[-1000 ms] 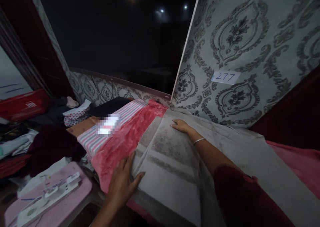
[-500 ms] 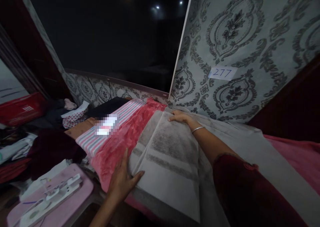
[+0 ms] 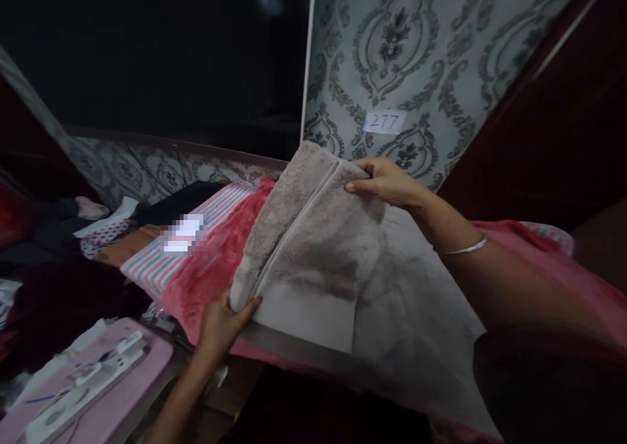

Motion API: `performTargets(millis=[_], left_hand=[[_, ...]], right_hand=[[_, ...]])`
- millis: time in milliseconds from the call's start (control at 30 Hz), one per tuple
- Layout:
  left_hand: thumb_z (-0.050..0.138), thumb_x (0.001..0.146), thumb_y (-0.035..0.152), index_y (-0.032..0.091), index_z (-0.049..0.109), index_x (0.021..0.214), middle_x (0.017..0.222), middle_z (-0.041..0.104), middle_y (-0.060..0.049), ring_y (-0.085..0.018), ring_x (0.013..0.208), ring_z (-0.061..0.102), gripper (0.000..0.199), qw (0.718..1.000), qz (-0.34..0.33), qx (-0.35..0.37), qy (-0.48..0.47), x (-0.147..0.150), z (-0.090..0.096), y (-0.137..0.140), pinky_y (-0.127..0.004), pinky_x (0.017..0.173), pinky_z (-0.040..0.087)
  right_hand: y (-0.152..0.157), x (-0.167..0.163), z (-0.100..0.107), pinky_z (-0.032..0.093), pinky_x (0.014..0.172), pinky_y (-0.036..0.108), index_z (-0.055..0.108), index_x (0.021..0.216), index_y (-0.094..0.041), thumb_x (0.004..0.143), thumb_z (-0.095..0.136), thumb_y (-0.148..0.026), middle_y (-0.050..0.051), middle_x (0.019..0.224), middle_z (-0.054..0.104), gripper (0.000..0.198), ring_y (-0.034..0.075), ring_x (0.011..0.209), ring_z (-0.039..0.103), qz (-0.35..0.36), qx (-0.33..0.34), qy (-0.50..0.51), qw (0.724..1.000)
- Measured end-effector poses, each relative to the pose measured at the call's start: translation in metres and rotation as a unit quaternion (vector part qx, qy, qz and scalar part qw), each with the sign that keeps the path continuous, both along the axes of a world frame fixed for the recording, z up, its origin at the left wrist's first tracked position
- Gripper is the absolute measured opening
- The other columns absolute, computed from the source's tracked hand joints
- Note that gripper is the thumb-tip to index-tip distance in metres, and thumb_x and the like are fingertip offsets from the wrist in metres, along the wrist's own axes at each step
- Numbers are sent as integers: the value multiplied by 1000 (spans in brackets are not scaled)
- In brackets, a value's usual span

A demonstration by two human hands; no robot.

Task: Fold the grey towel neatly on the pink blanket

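A grey towel [image 3: 313, 248] with a smooth pale band along its near end is folded lengthwise and lifted at its sides. My left hand [image 3: 221, 321] pinches its near left corner, thumb on top and fingers tucked beneath. At the far right corner, my right hand [image 3: 392, 181] grips the towel between thumb and fingers. A silver bangle sits on the right wrist. More grey cloth [image 3: 411, 326] is spread below and to the right. To the left lies red-pink plush fabric [image 3: 206, 261], beside a striped cloth [image 3: 230, 212].
A pink stool [image 3: 147, 352] at the lower left carries a white power strip [image 3: 83, 392]. Piled clothes [image 3: 63, 313] lie at the left. A large dark screen [image 3: 161, 59] and patterned wall rise behind, with a paper label [image 3: 385, 121] reading 277.
Both hands have closed on the towel, which has been raised off the spread cloth. The right hand has risen with the far corner. The view has swung right.
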State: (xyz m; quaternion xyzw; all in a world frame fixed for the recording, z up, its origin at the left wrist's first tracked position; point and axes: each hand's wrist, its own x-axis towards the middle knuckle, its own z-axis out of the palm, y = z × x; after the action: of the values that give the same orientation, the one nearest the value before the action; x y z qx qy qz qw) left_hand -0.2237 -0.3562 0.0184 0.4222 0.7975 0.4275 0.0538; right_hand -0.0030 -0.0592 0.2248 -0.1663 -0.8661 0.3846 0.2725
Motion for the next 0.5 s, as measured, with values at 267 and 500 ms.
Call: performTargets(millis=[267, 500], left_hand=[[66, 77, 44, 22, 51, 63, 68, 56, -4, -24, 76, 57, 30, 930, -83, 64, 353, -12, 130, 76, -38, 74, 45], [58, 86, 30, 21, 68, 94, 99, 69, -10, -29, 105, 57, 15, 812, -128, 235, 519, 15, 143, 111, -53, 100, 34]], right_hand=[[35, 101, 11, 52, 86, 40, 67, 96, -16, 72, 72, -27, 2, 92, 68, 27, 22, 91, 61, -176, 114, 99, 973], [-13, 200, -60, 49, 92, 43, 60, 84, -24, 74, 59, -25, 7, 94, 65, 10, 25, 94, 58, -389, 274, 178, 861]])
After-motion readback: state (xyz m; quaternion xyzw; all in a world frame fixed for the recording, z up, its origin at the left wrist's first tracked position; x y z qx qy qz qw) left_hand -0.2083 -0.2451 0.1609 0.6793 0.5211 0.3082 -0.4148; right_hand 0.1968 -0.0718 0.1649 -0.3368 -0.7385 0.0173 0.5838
